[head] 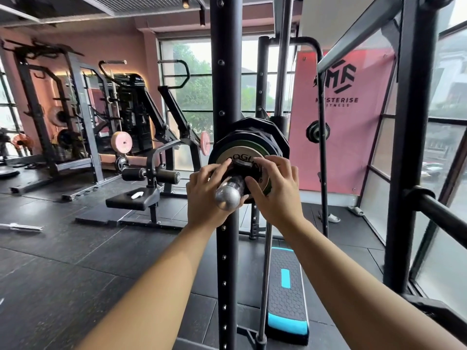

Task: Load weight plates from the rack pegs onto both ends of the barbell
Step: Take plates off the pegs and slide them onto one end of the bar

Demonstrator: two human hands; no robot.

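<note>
The shiny end of the barbell point(228, 195) points straight at the camera, so its long axis runs away from the person toward the window point(197, 79). Several weight plates point(252, 142) sit on it, stacked flat against each other, just in front of the black rack post point(225, 72). The left hand point(206, 195) and right hand point(275, 190) reach in from each side. Their fingers point(267, 164) are curled partly closed around a black collar point(242, 165) that sits against the front plate.
</note>
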